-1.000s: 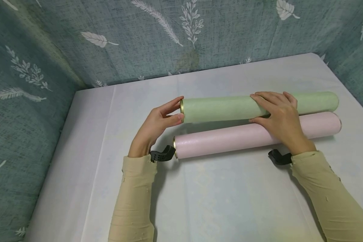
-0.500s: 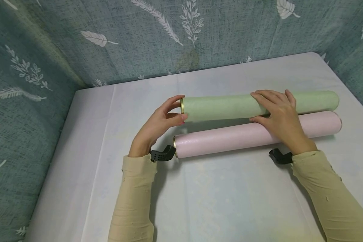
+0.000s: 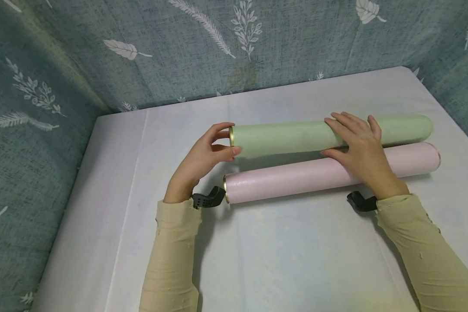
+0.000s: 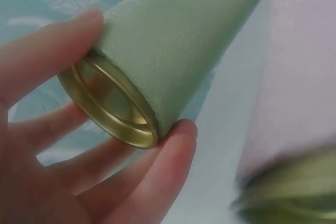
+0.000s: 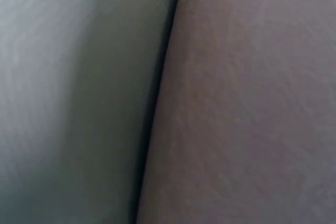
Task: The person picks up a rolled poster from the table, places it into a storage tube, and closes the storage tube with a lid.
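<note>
A long pale green tube with a gold metal rim at its left end lies across the far part of the table. My left hand holds that end, thumb and fingertips spread around the rim; in the left wrist view the rim surrounds a recessed end. Farther right, my right hand grips the green tube, fingers over its top and thumb on the near side. Just in front lies a similar pink tube, partly hidden under the right hand. Close surfaces fill the right wrist view, and no fingers show there.
A pale cloth covers the table. Behind it and to the sides hangs a teal curtain with white leaf prints. A black wrist mount on the left arm sits right by the pink tube's left end.
The green tube has shifted slightly left and a little away from the pink tube, with the left hand at its end. The pink tube stays in place.
</note>
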Tool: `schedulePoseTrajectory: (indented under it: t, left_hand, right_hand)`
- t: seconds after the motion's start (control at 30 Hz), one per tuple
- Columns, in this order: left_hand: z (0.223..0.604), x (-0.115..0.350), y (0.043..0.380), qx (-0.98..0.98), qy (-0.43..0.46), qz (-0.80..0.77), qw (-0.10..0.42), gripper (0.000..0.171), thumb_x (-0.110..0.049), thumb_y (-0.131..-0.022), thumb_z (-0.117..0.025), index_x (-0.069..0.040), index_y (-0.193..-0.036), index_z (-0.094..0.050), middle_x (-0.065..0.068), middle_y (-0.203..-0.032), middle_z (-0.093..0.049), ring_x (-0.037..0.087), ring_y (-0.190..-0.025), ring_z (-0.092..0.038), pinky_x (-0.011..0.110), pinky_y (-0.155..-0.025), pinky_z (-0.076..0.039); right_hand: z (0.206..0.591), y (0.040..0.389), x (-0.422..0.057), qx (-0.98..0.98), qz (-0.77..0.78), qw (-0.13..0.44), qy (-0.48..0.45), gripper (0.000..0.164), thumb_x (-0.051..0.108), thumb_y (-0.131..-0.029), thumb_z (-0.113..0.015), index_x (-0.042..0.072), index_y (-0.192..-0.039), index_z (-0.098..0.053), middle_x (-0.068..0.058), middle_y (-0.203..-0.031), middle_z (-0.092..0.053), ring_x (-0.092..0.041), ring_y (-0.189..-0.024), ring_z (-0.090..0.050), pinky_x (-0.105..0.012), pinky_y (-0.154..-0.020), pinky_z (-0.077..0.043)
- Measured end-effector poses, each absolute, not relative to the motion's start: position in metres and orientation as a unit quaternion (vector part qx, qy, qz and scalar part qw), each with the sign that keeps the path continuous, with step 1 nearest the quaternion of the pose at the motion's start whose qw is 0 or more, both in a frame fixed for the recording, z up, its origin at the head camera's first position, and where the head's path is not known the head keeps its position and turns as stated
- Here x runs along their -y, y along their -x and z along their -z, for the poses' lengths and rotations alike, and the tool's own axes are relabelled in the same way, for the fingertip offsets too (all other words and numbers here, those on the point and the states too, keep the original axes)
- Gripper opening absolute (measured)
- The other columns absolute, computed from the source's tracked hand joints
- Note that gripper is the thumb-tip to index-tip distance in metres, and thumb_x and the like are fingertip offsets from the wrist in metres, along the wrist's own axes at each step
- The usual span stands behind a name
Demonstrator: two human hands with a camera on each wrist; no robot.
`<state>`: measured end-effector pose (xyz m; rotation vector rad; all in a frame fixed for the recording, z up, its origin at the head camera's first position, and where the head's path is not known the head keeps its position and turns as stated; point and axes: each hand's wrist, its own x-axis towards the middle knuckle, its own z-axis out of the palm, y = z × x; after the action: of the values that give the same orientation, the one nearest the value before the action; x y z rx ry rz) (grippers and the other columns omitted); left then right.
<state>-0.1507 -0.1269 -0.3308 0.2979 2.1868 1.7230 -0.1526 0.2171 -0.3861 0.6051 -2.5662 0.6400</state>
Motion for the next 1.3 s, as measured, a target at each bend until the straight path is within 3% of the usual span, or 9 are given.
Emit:
schedulePoseTrajectory:
  t: [0.4,0.63,0.87,1.07,1.3]
  left_hand:
    - [0.329,0.157,0.152,-0.768,-0.071,-0.616,0.161,0.059,-0.022,-0.08,-0.067,-0.019,-0.132,-0.039,0.005,-0.126,-0.044,0.024,-0.103,-0.053,0.045,-0.082,-0.046]
    - [0.336,0.172,0.154,-0.778,-0.06,-0.603,0.165,0.057,-0.026,-0.079,-0.069,-0.02,-0.129,-0.042,0.004,-0.124,-0.047,0.019,-0.107,-0.05,0.036,-0.089,-0.042]
    - [0.358,0.18,0.165,-0.777,-0.031,-0.604,0.176,0.063,-0.037,-0.075,-0.07,-0.022,-0.129,-0.042,0.002,-0.121,-0.05,0.019,-0.105,-0.052,0.036,-0.09,-0.04]
    - [0.378,0.183,0.176,-0.787,0.033,-0.586,0.19,0.075,-0.047,-0.073,-0.069,-0.02,-0.134,-0.037,0.002,-0.123,-0.048,0.025,-0.096,-0.057,0.035,-0.093,-0.037]
    - [0.388,0.184,0.178,-0.788,0.053,-0.579,0.202,0.075,-0.047,-0.073,-0.068,-0.022,-0.135,-0.035,-0.002,-0.125,-0.046,0.023,-0.091,-0.06,0.033,-0.096,-0.033]
  right_hand:
    - [0.389,0.153,-0.217,0.918,-0.234,0.232,-0.222,0.056,0.017,-0.075,-0.072,0.013,-0.126,-0.051,-0.007,-0.134,-0.042,-0.027,-0.124,-0.034,-0.056,-0.102,-0.011]
    - [0.389,0.153,-0.217,0.916,-0.243,0.234,-0.219,0.045,0.013,-0.077,-0.07,0.009,-0.12,-0.056,-0.01,-0.13,-0.045,-0.032,-0.118,-0.039,-0.053,-0.1,-0.019]
    - [0.389,0.152,-0.216,0.921,-0.24,0.226,-0.21,0.039,0.013,-0.078,-0.069,0.009,-0.116,-0.059,-0.012,-0.127,-0.047,-0.033,-0.117,-0.04,-0.053,-0.097,-0.025]
    - [0.388,0.153,-0.217,0.935,-0.212,0.184,-0.216,0.037,0.018,-0.082,-0.065,0.01,-0.117,-0.058,-0.009,-0.13,-0.046,-0.028,-0.121,-0.038,-0.052,-0.101,-0.02]
    - [0.385,0.152,-0.219,0.95,-0.196,0.098,-0.221,0.043,0.028,-0.087,-0.058,0.012,-0.126,-0.051,-0.008,-0.14,-0.033,-0.023,-0.131,-0.024,-0.05,-0.104,-0.013]
